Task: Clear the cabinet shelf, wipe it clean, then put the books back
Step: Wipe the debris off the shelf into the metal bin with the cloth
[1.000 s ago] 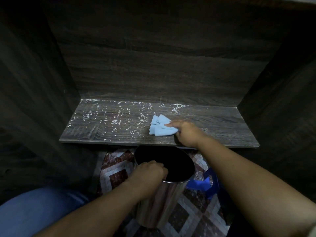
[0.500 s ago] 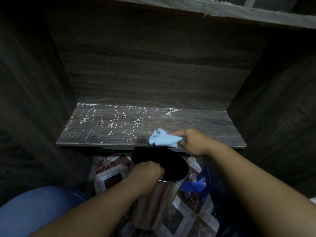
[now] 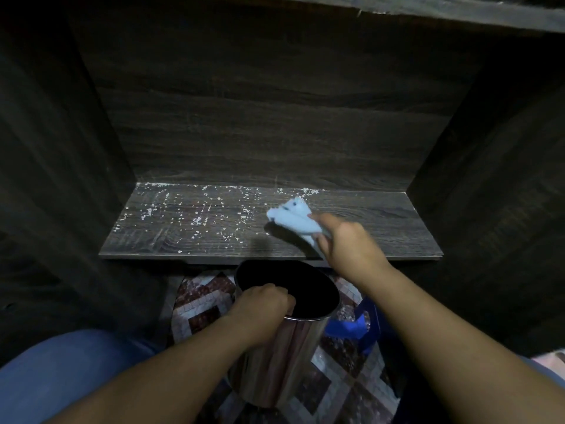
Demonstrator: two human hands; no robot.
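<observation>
The dark wooden cabinet shelf holds no books. White crumbs are scattered over its left and middle part. My right hand grips a light blue cloth that lies on the shelf right of centre. My left hand grips the rim of a shiny metal bin, held just below the shelf's front edge. No books are in view.
Dark cabinet walls close in on the left, right and back. Another shelf edge runs overhead. Below lie a patterned tiled floor and a blue plastic object beside the bin. My blue-clad knee is at lower left.
My right hand drew the cloth to the shelf's front edge above the bin, then moved it back onto the shelf toward the rear. My left hand kept holding the bin.
</observation>
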